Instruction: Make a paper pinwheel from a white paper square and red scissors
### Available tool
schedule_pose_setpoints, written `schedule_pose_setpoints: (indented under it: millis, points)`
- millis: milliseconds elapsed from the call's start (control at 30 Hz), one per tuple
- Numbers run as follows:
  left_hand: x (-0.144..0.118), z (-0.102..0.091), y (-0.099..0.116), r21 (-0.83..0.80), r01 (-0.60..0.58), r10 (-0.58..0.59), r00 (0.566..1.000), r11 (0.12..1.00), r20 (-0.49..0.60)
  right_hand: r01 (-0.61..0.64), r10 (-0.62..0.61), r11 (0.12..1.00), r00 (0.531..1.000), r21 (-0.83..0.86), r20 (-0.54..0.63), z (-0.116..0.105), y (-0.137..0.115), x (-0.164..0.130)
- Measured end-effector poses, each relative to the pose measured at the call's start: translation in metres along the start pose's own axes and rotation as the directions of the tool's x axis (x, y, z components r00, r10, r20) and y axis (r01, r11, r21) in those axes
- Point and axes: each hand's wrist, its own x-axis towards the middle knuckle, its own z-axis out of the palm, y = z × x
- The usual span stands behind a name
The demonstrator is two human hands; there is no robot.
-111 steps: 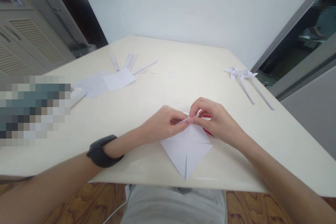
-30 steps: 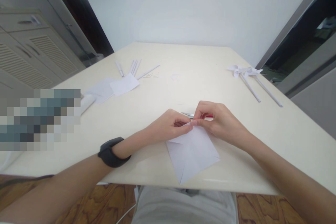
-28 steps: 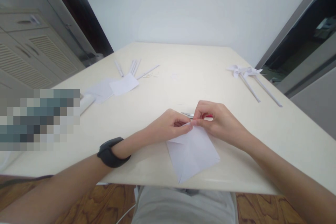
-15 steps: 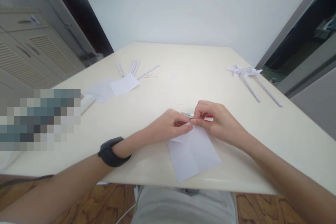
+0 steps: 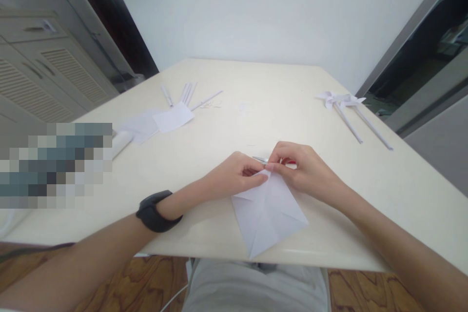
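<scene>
I am folding the paper [image 5: 268, 212]: left hand [image 5: 234, 175] and right hand [image 5: 305, 168] both pinch its top corner tight. Next, I think, it needs a neat crease.

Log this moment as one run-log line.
left hand: pinches far corner of white creased paper square | right hand: pinches same corner | red-handled scissors: behind fingers

**Room and furnishings**

Cream worktop [image 5: 278, 83], square-cornered, matt. Plain white wall [image 5: 256, 9] behind, evenly lit. Grey cabinet [image 5: 40, 78] with louvred doors and drawer at left, dark doorway [image 5: 113, 24] beside it. Grey-framed glass door [image 5: 424, 58] at right. Wood-grain floor [image 5: 139, 282] below the near edge.
</scene>
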Motion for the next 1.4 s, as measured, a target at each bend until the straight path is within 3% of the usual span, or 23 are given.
schedule_pose_setpoints:
  millis: [767, 1133, 1400]
  points:
    - [0.0, -0.002, 0.0, -0.107, 0.024, -0.022, 0.999, 0.994, 0.025, -0.066, 0.067, 0.996, 0.998, 0.061, -0.007, -0.002, -0.001, 0.0]
    - [0.001, -0.003, -0.001, -0.133, 0.016, -0.003, 0.995, 0.991, 0.098, -0.118, 0.101, 0.982, 0.988, 0.145, 0.12, -0.006, 0.0, -0.001]
    - [0.0, -0.002, -0.003, -0.158, 0.012, -0.006, 0.999, 0.987, 0.037, -0.15, 0.12, 0.975, 0.976, 0.165, 0.183, -0.012, 0.002, 0.0]
